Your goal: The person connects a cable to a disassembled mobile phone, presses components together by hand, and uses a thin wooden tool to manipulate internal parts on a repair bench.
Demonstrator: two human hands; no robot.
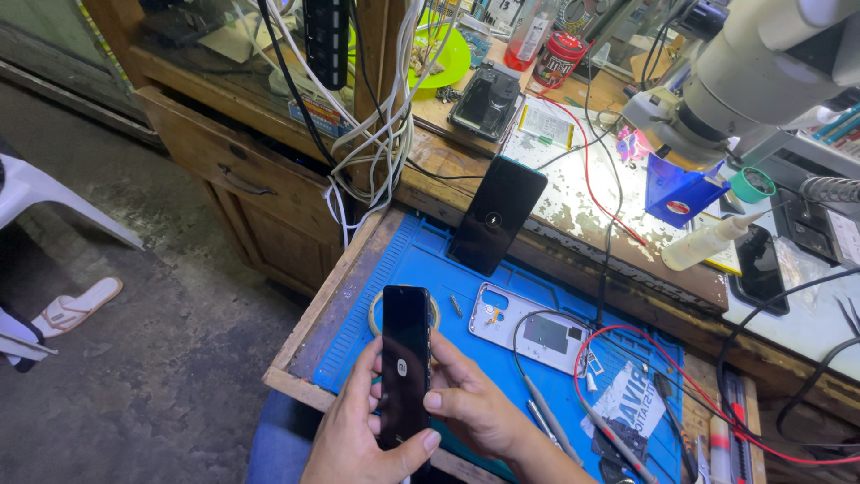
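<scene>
A phone [405,358] stands upright between the hands, the left hand [358,439] at its left edge and the right hand [470,403] at its right, over the near edge of a work mat [421,260] on the counter [573,197]. Just behind the phone a roll of tape [374,311] lies on the mat. To the right lies a phone back cover [533,327], with tweezers [546,417] in front of it. A second phone [497,215] leans against the raised ledge behind the mat. A squeeze bottle [708,242] lies farther right on the ledge, under a microscope [752,72].
</scene>
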